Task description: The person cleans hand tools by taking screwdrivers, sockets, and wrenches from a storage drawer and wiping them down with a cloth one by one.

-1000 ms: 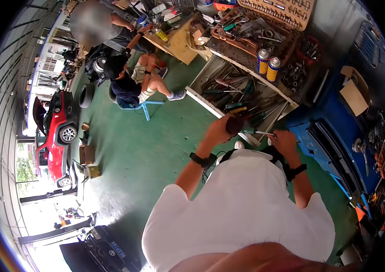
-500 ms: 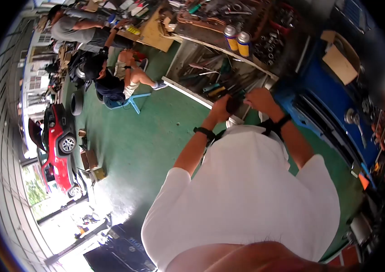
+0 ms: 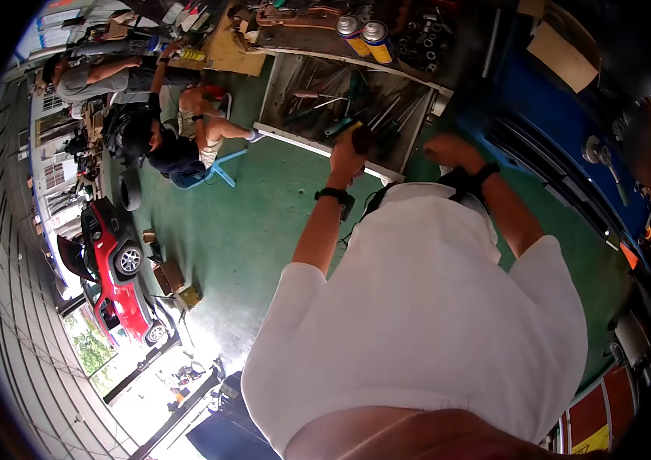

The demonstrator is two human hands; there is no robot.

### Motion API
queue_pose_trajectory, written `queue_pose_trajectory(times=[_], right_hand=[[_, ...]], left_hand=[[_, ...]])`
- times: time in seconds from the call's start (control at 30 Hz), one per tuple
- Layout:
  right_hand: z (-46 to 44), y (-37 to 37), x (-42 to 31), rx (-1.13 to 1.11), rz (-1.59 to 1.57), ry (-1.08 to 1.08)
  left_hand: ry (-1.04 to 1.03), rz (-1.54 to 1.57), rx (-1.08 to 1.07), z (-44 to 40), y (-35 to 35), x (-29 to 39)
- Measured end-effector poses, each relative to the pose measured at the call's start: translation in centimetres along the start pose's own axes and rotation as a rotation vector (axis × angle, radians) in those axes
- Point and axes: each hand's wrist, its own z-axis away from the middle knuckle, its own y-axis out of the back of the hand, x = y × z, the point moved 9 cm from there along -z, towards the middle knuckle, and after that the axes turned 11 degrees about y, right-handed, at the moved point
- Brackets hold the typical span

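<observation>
My left hand [image 3: 346, 159] is over the front edge of an open drawer [image 3: 291, 140], its fingers closed around something dark that I cannot make out. Long hand tools fill the drawer; among them is one with a pinkish handle [image 3: 306, 94]. Beside the drawer's right side, above the green floor, is my right hand [image 3: 452, 151]. Its fingers are curled closed, and whatever may be inside them is hidden. A dark band circles each wrist.
Two spray cans [image 3: 377, 41] stand on the bench above the drawer, near loose sockets. A blue panel [image 3: 521, 100] with an open cardboard box [image 3: 563, 55] lies right. At left, a person sits on a blue stool [image 3: 222, 169] near another person standing. A red car [image 3: 118, 287] is farther back.
My left hand has shifted left along the drawer front with the dark thing. My right hand has drawn away from it to outside the drawer's right side. The whole view has turned slightly.
</observation>
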Motion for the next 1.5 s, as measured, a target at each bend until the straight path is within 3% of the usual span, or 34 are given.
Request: queue_pose_trajectory(times=[0.07, 0.23, 0.3, 0.33, 0.4, 0.57, 0.67, 0.83, 0.9, 1.0, 1.07, 1.1, 1.2, 1.27, 1.3, 1.37, 1.5], right_hand=[[2.3, -0.2, 1.2, 0.025, -0.061, -0.023], [7.6, -1.4, 5.0, 0.105, -0.225, -0.194], [9.8, 0.7, 4.0, 0.26, -0.187, -0.188], [10.6, 1.3, 3.7, 0.256, -0.191, -0.197], [11.6, 1.8, 3.1, 0.149, -0.201, -0.274], [11.7, 3.1, 2.9, 0.161, -0.188, -0.212], [10.7, 2.6, 3.4, 0.147, -0.137, -0.131], [9.0, 3.6, 1.9, 0.001, -0.181, -0.072], [8.4, 4.2, 1.8, 0.021, -0.155, 0.012], [6.6, 6.9, 0.5, 0.095, -0.178, 0.107], [5.8, 9.0, 1.6, 0.177, -0.361, -0.107], [5.0, 10.0, 1.2, 0.167, -0.357, -0.102], [3.3, 14.3, 2.6, 0.333, -0.208, -0.189], [2.4, 18.1, 3.7, 0.598, -0.107, -0.133], [1.6, 19.0, 4.4, 0.597, -0.096, -0.13], [0.7, 22.6, 5.7, 0.697, 0.06, -0.148], [-2.6, 27.0, 9.1, 0.695, 0.263, -0.256]], left_hand=[[-0.048, 0.038, 0.041, -1.0, -1.1, 1.4], [0.062, -0.152, -0.195, -3.2, -5.4, 4.3], [-0.031, -0.096, -0.113, -3.1, -6.6, 5.1], [-0.117, -0.031, -0.022, -2.8, -6.8, 5.8], [-0.065, -0.034, -0.099, -2.6, -7.9, 6.8], [0.16, -0.125, -0.243, -4.1, -13.8, 4.5], [0.053, -0.155, -0.196, -3.3, -15.4, 4.8], [-0.047, 0.024, -0.092, -1.1, -12.0, 7.8], [-0.194, 0.068, 0.009, -0.8, -11.8, 7.2], [0.059, 0.153, 0.055, -0.2, -8.4, 5.2], [0.227, 0.179, 0.021, 0.4, -7.7, 2.7], [0.31, 0.19, 0.006, 0.8, -7.5, 1.3], [0.239, 0.348, 0.023, 1.3, -6.3, 1.4], [0.183, 0.526, -0.054, 1.7, -4.9, 3.0], [0.163, 0.588, -0.08, 1.9, -3.6, 4.3], [0.242, 0.824, -0.418, 2.8, -1.7, 8.8], [0.005, 1.054, -0.413, 2.7, 0.3, 10.7]])
